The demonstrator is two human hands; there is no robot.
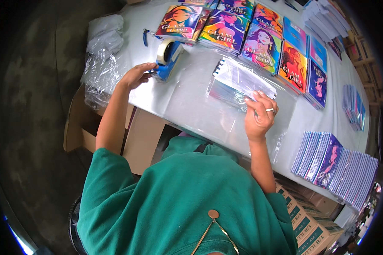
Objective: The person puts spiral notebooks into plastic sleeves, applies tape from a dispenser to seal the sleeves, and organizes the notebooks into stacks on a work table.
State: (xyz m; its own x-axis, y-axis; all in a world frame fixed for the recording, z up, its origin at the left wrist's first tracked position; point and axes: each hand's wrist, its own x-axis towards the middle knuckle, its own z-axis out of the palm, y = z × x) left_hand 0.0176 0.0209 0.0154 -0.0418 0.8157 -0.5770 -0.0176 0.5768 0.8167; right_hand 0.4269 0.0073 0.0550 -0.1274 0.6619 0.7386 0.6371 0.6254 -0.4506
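Observation:
My left hand (138,76) is at the near end of a blue tape dispenser (169,63), which carries a roll of clear tape (163,52). Its fingers are bent together at the cutting end; whatever lies between them is too small to make out. On the table before me lies a spiral notebook pack (236,80) in clear plastic, a pale sheet on top and black coils at its left end. Curled over the pack's right near corner, my right hand (261,114) grips the plastic wrapping there. A ring is on one finger.
Stacks of colourful spiral notebooks (223,29) line the table's far side. More notebooks stand in a row (334,165) at the right edge, with a smaller stack (354,106) beyond. Crumpled clear plastic (102,59) hangs over the left edge. Cardboard cartons (306,225) sit below right.

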